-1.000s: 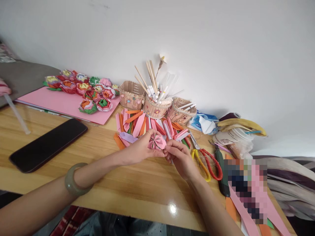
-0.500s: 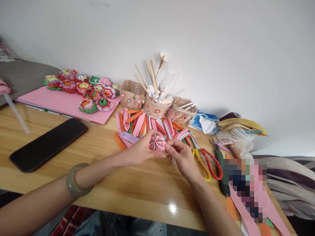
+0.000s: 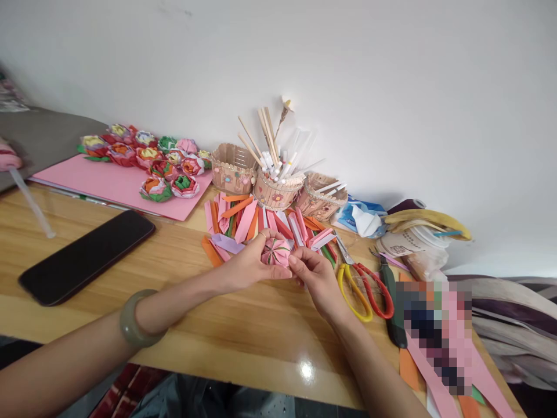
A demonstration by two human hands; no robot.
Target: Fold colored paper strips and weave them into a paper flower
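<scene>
A pink folded-paper flower (image 3: 275,252) with green lines spreading from its centre is held over the table's middle. My left hand (image 3: 252,262) grips it from the left, fingers behind and thumb along the lower edge. On the other side, my right hand (image 3: 314,271) pinches the flower's right edge between thumb and fingertips; the exact pinch point is partly hidden. Just behind the hands lie folded paper strips (image 3: 246,220) in pink, orange, purple, white and green. Scissors (image 3: 354,281) with yellow and red handles rest right of my right hand.
Finished paper flowers (image 3: 155,189) stand on a pink sheet (image 3: 108,181) at the back left, behind a black phone (image 3: 87,255). Three decorated baskets (image 3: 278,191) line the wall, the middle one full of sticks. Dark-handled pliers (image 3: 395,313), tissues (image 3: 365,217) and a lidded cup (image 3: 404,241) are rightward.
The flower has turned and tilted slightly between my hands, and my right hand has moved a little left. Both hands keep hold of it.
</scene>
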